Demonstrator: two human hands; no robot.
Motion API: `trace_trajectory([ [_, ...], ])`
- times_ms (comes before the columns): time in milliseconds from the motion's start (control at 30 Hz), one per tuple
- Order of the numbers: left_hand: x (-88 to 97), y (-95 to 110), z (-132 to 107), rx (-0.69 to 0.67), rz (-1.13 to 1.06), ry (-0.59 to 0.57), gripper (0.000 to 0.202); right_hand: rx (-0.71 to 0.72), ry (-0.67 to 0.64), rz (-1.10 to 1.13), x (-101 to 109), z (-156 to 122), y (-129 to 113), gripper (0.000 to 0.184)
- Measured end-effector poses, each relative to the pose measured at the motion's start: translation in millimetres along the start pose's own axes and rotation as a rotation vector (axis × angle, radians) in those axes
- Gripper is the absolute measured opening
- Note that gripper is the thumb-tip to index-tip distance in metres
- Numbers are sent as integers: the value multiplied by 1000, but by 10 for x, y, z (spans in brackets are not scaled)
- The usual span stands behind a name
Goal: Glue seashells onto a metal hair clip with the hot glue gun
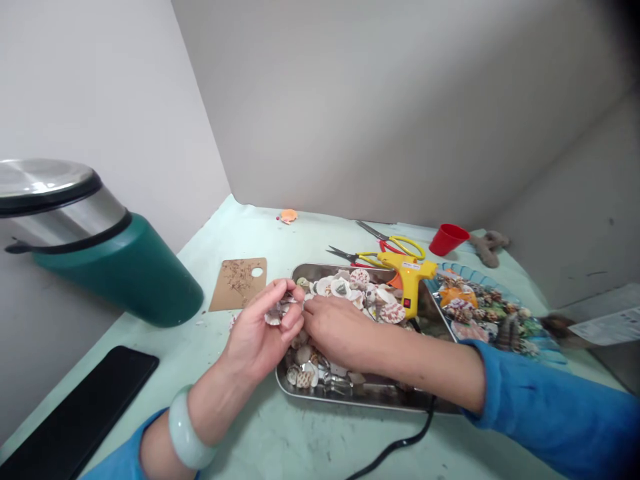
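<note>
My left hand [263, 330] is cupped, with its fingers curled around a few seashells [274, 317]. It hovers at the left end of a metal tray [340, 401]. Close beside it, my right hand [337, 330] reaches over the tray with bent fingers pressed together. Its fingertips are hidden, so whatever they pinch does not show. White, brown and reddish shells [341, 287] heap up in the tray. A yellow hot glue gun [411, 283] rests across the tray's far right part, its black cord [395, 445] running over the front rim.
Behind the tray lie scissors [370, 257] and a red cup [449, 240]. A blue plate [553, 353] of mixed shells is at right. Leftward are a brown card [227, 293], a green flask [120, 273] and a black phone [95, 407]. An orange shell piece [289, 215] sits far back.
</note>
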State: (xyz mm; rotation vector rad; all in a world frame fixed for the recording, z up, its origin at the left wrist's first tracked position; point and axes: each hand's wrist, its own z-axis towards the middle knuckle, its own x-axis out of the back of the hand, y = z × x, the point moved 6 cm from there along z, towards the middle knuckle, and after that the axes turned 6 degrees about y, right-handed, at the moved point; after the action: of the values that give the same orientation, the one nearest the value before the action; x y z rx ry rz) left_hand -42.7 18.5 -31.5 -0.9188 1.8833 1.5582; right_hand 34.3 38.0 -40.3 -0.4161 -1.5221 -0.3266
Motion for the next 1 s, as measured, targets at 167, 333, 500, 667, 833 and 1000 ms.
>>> trace_trajectory([
  [167,13,-2,4,1,9,-1,24,35,-59,-22,196,-38,11,14],
  [333,14,-1,-16,-6,36,-13,21,-37,-108,-68,514,-159,229,15],
  [500,4,1,-19,-12,63,-11,18,-199,-79,-188,663,-232,503,9],
  [667,-6,2,-25,-12,56,-14,16,-131,-47,-194,439,-289,318,8],
  [833,6,-4,-21,-9,59,-6,19,-82,2,-194,188,-317,225,19],
  [1000,3,-9,-4,-1,58,-22,18,-196,93,-245,390,-386,481,12],
])
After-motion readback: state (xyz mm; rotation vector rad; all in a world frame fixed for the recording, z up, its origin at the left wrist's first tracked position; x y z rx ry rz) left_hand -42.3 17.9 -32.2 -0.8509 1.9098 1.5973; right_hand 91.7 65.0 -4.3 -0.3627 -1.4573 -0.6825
